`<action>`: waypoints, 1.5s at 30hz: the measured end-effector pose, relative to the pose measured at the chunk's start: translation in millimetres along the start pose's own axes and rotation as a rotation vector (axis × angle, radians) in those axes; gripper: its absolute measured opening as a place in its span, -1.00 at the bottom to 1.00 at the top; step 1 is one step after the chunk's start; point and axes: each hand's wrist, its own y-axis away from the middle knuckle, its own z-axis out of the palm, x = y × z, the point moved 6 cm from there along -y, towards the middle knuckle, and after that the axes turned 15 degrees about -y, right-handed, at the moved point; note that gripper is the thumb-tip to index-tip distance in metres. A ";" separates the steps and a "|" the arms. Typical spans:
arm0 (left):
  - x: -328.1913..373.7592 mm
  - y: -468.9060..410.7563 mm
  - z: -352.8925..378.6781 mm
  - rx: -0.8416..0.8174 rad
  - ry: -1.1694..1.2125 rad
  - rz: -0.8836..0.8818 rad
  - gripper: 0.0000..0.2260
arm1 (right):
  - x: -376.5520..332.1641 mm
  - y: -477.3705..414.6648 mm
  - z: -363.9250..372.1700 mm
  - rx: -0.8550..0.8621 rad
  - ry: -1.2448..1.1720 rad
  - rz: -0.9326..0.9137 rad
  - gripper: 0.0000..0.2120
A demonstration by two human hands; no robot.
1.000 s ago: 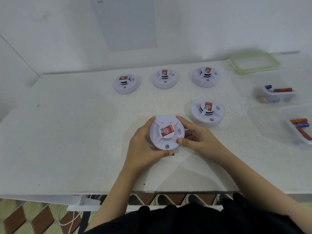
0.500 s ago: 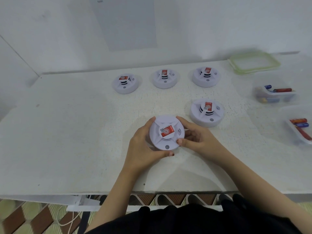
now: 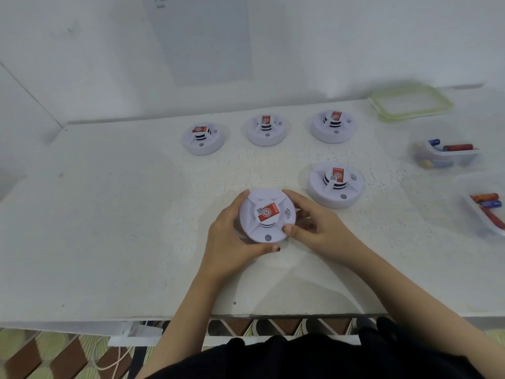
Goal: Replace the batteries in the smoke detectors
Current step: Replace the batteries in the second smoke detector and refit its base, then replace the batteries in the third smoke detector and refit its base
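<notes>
A white round smoke detector [image 3: 266, 216] with a red sticker on top sits near the table's front middle. My left hand [image 3: 232, 236] grips its left side, thumb under the front edge. My right hand [image 3: 317, 228] grips its right side, fingers curled round the rim. A second detector [image 3: 335, 184] stands just to the right. Three more detectors [image 3: 203, 138] [image 3: 267, 129] [image 3: 334, 126] line up at the back. Red and blue batteries lie in a clear tub [image 3: 448, 157] and in another clear tub [image 3: 489, 212] at the right.
A green-rimmed clear lid [image 3: 410, 103] lies at the back right. The white table [image 3: 109, 214] ends at a front edge close to my body. A white wall rises behind the table, with a paper sheet [image 3: 202, 36] on it.
</notes>
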 end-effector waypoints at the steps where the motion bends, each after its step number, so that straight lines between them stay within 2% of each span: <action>1: 1.2 -2.6 -1.5 -0.002 -0.012 -0.004 -0.19 | -1.7 -2.5 0.3 0.009 0.025 -0.014 -0.47; 5: 3.2 -17.5 -7.9 0.018 -0.007 -0.031 -0.29 | -6.9 -16.4 1.5 0.060 0.104 -0.050 -0.51; 11: 1.7 -44.2 -9.3 -0.024 -0.001 -0.070 -0.38 | -2.1 -37.8 0.1 0.125 0.197 -0.029 -0.76; 18: 9.5 -51.1 -9.9 -0.080 -0.003 -0.031 -0.47 | 2.7 -45.9 1.4 0.156 0.337 -0.023 -0.68; 22: 7.5 -60.5 -4.0 -0.181 -0.075 -0.037 -0.43 | -13.2 -35.7 -0.1 0.115 0.340 -0.011 -0.85; 25: 15.5 -68.7 -3.4 -0.185 -0.098 -0.058 -0.36 | -27.3 -33.6 -18.7 0.187 0.338 0.002 -0.72; 30: 3.5 -94.6 -18.0 0.074 -0.030 -0.155 -0.73 | -41.3 -67.3 -84.5 0.375 0.383 0.035 -0.72; 35: -19.8 -105.5 -19.3 0.097 -0.070 -0.230 -0.86 | -15.6 -118.6 -149.0 0.486 0.573 0.115 -0.50; 40: -27.8 -104.9 -17.6 0.122 -0.125 -0.214 -0.87 | 15.8 -151.8 -174.6 0.403 0.641 0.296 -0.10; 45: -35.5 -106.9 -17.1 0.112 -0.126 -0.225 -0.85 | 24.3 -157.5 -178.8 0.409 0.576 0.290 -0.14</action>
